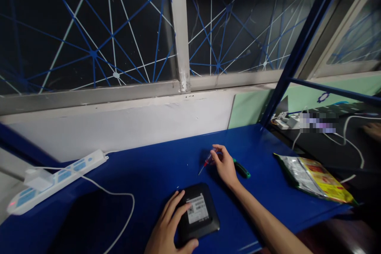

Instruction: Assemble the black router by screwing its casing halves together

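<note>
Bottom centre, the left hand point(171, 224) spreads over a black plastic box point(199, 212); centre-right, the right hand point(225, 162) pinches a red-and-clear screwdriver point(208, 160).

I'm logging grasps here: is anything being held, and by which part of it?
A screwdriver, held by its handle in the right hand, tip angled down. The left hand lies spread over a black box.

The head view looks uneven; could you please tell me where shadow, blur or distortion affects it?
Head view: dark shadow across the left of the blue table, label print on the black box too soft to read, lower right corner blurred, a patch at right pixelated.
</note>
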Motion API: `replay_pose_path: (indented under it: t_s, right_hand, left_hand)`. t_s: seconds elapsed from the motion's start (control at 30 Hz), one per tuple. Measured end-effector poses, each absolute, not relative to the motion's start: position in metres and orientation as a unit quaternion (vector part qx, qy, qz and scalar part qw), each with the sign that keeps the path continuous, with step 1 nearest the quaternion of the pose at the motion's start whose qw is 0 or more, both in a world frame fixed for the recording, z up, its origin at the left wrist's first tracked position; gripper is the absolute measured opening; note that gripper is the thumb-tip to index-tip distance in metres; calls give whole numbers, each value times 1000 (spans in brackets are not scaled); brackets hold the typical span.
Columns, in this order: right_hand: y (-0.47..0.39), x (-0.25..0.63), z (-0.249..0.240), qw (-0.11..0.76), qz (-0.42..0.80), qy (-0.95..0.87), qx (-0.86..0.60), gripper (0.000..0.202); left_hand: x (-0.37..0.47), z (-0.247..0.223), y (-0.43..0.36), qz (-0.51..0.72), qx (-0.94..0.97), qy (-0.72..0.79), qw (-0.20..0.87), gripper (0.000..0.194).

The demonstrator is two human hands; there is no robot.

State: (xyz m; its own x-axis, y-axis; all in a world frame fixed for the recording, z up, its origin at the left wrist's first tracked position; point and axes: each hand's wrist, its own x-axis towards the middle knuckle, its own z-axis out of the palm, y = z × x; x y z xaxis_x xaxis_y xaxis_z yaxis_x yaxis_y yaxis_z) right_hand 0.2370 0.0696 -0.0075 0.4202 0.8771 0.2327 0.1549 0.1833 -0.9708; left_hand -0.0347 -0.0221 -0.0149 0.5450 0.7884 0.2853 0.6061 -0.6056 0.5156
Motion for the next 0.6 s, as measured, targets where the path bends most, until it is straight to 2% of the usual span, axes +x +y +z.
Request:
replay_pose_path:
  t_s: [0.33, 0.6]
  right_hand:
    - [70, 239, -12, 600, 264, -490, -574, 37]
    - [68, 237, -12, 592, 259, -501, -575, 41]
  left_hand:
    - [-33, -16, -22, 250, 861, 407, 175, 78]
    - [-33, -11, -22, 242, 862, 408, 179, 79]
